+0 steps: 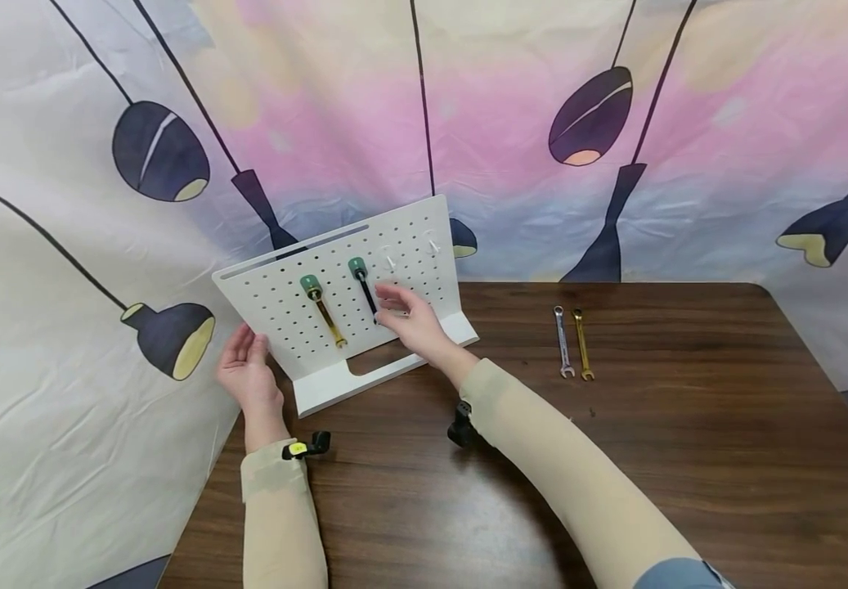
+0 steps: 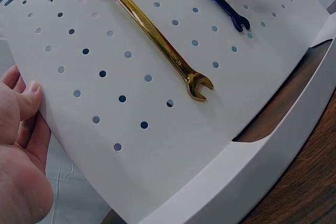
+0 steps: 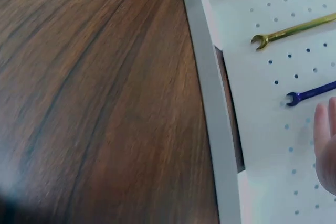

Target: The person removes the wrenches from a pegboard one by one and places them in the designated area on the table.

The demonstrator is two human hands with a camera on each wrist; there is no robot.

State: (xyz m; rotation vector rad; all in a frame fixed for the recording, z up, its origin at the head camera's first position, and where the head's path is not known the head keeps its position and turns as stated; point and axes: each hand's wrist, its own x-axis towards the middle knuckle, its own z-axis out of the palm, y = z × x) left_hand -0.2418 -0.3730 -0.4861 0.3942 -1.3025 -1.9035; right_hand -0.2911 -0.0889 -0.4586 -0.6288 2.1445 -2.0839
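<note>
A white pegboard stand [image 1: 269, 307] leans back on the table. My left hand [image 1: 250, 372] holds its left edge, with the thumb on the front face and the fingers behind, as the left wrist view shows. A gold wrench [image 2: 152, 35] hangs from a green-backed hook on the board. To its right hangs a dark blue wrench [image 3: 312, 93], also from a green-backed hook [image 1: 357, 267]. My right hand [image 1: 416, 323] is beside the lower end of the blue wrench, fingers extended and apart from each other, with nothing in its grasp.
Two clear hooks [image 1: 389, 260] sit on the board's right part. A silver wrench [image 1: 563, 342] and another gold wrench [image 1: 583, 345] lie side by side on the brown wooden table [image 1: 674, 442]. A patterned cloth [image 1: 512, 98] hangs behind the table.
</note>
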